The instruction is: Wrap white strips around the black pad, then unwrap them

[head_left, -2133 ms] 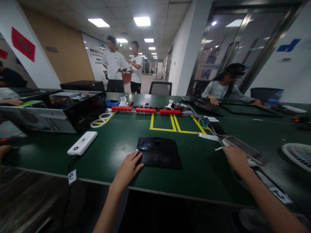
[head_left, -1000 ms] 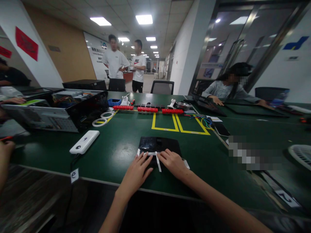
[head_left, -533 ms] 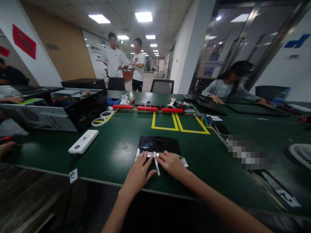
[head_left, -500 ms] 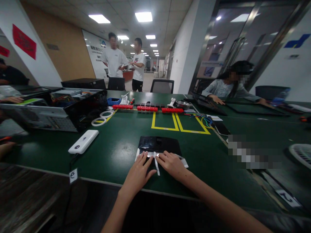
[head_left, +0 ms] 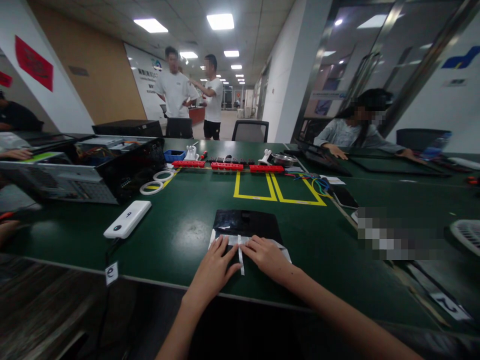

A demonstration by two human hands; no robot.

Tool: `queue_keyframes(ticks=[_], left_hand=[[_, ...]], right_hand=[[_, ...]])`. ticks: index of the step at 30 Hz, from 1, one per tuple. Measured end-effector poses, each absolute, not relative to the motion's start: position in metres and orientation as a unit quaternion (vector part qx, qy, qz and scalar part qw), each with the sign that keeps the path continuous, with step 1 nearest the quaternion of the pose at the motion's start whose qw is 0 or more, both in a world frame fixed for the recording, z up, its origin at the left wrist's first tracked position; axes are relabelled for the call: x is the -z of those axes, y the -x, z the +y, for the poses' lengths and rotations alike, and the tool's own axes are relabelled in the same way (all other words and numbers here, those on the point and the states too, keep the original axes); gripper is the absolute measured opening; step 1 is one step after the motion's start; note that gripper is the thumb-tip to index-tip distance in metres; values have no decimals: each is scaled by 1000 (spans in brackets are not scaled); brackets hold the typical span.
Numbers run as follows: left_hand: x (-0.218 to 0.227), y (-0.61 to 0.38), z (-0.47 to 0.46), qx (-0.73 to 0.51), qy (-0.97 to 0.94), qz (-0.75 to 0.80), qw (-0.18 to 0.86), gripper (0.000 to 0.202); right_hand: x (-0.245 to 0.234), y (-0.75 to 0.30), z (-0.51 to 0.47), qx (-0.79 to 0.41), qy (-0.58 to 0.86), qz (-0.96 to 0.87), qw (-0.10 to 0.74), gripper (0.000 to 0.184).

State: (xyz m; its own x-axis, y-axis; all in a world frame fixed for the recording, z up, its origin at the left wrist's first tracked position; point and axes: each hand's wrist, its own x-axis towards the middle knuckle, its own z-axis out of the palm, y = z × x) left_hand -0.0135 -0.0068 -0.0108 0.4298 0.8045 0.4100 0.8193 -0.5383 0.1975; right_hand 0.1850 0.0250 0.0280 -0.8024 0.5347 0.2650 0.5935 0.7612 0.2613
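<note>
A glossy black panel [head_left: 247, 222] lies on the green table in front of me. White tape [head_left: 234, 240] runs along its near edge, and a narrow white strip [head_left: 241, 260] crosses it in the middle, hanging toward me. My left hand [head_left: 215, 265] lies on the left part of the tape, fingers stretched out and thumb apart. On the other side of the strip, my right hand [head_left: 266, 257] rests on the tape with its fingers extended. Both hands press down from above, and they cover part of the near edge.
A white power bank [head_left: 127, 220] lies to the left, before an open computer case [head_left: 112, 170]. Rolls of white tape [head_left: 152, 187] sit beside the case. Red bars [head_left: 227, 166] line the table's middle, behind yellow tape outlines [head_left: 257, 197]. A phone [head_left: 344, 197] lies at right. Across the table sits a person [head_left: 352, 130].
My hands stay almost in place on the tape, with only slight finger shifts. In the background, one standing person has raised an arm toward the other.
</note>
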Motion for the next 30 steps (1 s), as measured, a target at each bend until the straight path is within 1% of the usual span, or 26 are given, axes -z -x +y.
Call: queue_keyframes(ticks=[6,10,16,23,28,30], left_hand=[[13,13,-6,246,843,-477,17,45],[13,13,-6,252,843,-476,12,44],[10,14,-4,256,833,-490,-16,36],[9,12,-2,278,806,-520,-51,37],[-11,22,-6,335,772,-518,-152,34],[-17,33,-7,372,746,-529,-156,35]], right_hand=[[-23,-180,17,100,321,-931,143,37],[-20,-181,11,71,326,-932,145,47],[-22,-180,3,48,359,-921,146,53],[-38,-179,4,18,375,-918,129,45],[-57,-180,17,-33,369,-924,94,33],[-63,-176,21,-39,380,-918,104,31]])
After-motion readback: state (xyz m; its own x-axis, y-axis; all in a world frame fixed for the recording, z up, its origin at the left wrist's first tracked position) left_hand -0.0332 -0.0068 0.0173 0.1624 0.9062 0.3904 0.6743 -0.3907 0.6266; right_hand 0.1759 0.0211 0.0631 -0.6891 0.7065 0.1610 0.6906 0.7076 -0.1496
